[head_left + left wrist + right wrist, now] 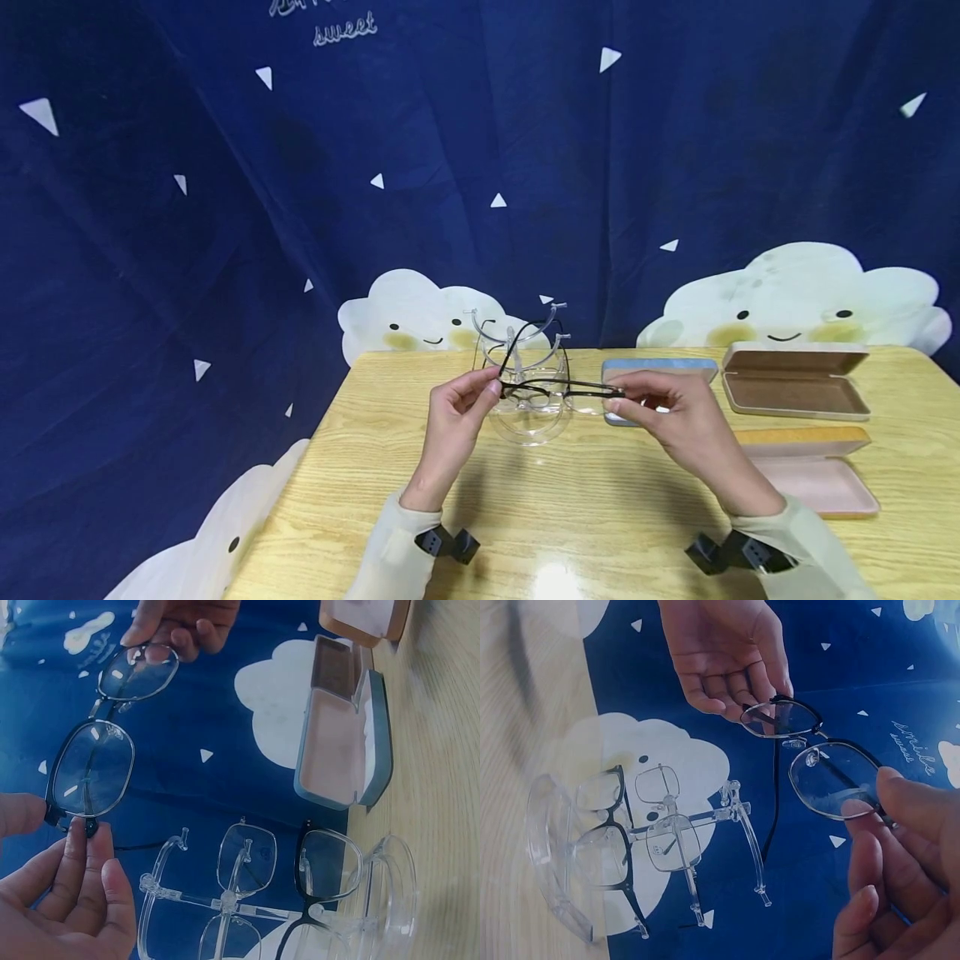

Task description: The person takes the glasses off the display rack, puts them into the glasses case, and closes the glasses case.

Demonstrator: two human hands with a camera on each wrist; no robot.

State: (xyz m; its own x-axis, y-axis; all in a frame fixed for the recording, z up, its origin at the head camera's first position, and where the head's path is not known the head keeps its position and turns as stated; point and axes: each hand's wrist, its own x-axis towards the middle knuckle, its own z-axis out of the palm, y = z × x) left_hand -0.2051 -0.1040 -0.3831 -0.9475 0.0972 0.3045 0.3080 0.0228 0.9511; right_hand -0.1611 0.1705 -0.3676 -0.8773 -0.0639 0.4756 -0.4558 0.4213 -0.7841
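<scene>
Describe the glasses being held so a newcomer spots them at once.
Find the wooden table and the clear display stand on it. Close by, the left hand and right hand hold the black browline glasses. Only this pair is in hand; the wire-rimmed glasses and other black glasses sit on the stand.

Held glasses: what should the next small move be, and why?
Probably ease the glasses onto the top arm of the stand: the left hand and right hand pinch them near it, that arm is bare, while a black pair and a thin pair sit below.
</scene>
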